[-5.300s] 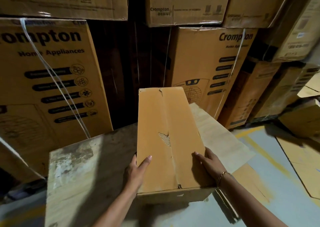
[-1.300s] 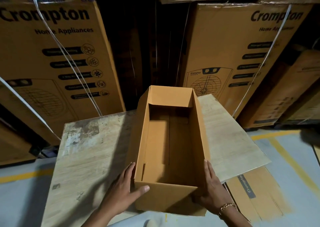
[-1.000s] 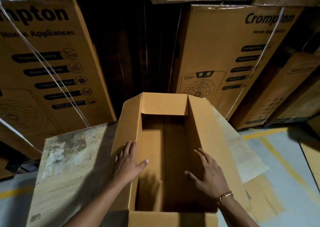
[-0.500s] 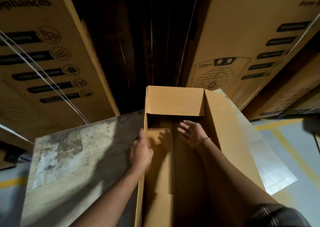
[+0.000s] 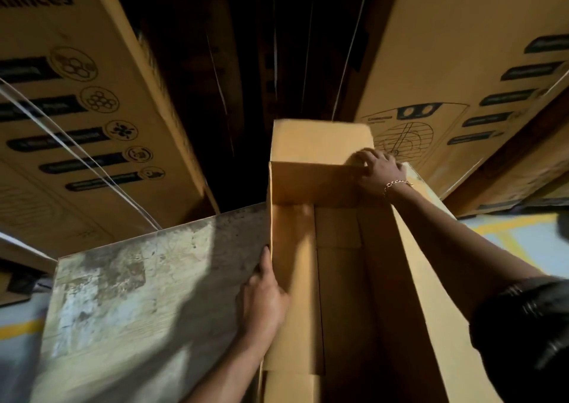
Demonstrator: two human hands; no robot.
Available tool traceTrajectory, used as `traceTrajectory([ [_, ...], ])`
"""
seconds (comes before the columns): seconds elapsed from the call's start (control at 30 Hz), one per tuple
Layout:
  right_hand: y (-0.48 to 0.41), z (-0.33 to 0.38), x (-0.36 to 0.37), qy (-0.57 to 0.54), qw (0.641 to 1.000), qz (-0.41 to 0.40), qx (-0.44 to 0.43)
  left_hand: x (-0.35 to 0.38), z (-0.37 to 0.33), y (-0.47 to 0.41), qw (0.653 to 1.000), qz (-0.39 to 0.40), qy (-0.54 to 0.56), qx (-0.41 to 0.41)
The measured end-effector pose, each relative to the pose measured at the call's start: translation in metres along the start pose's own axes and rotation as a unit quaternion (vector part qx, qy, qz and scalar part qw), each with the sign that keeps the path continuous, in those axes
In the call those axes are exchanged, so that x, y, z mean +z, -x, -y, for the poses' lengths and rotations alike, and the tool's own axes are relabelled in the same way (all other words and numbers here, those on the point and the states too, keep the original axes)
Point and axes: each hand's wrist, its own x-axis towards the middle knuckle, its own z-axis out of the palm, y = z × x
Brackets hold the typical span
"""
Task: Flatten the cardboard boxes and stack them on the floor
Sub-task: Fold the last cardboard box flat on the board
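At centre frame, the open box (image 5: pixel 338 279) sits on the table (image 5: pixel 138 294). My right hand (image 5: pixel 377 171) has left its interior, and its fingers (image 5: pixel 365 159) curl over the far flap (image 5: pixel 314 140). My left hand (image 5: pixel 264 294) braces the wall, fingers straight. I judge flattening is starting.

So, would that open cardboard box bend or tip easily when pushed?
Probably light: the box is empty. Its thin walls likely flex; the far flap is creased where the right hand grips. Tipping seems unlikely: its long base rests on the table.
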Motion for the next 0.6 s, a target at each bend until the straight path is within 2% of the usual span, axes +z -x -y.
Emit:
traceTrajectory([
  [0.07, -0.005, -0.011, 0.015, 0.033, 0.999, 0.034, -0.002, -0.001, 0.005, -0.003, 1.000, -0.001, 0.012, -0.005],
  [0.17, -0.010, -0.017, 0.028, -0.009, 1.000, -0.003, -0.005, -0.005, 0.007, -0.004, 1.000, 0.000, 0.016, -0.007],
  [0.37, -0.002, -0.013, 0.024, -0.045, 0.999, 0.015, 0.013, -0.013, 0.014, -0.008, 0.999, 0.012, 0.029, -0.024],
  [0.6, 0.104, -0.039, 0.041, -0.123, 0.990, 0.028, 0.067, -0.013, 0.013, -0.006, 0.999, 0.014, 0.042, -0.019],
])
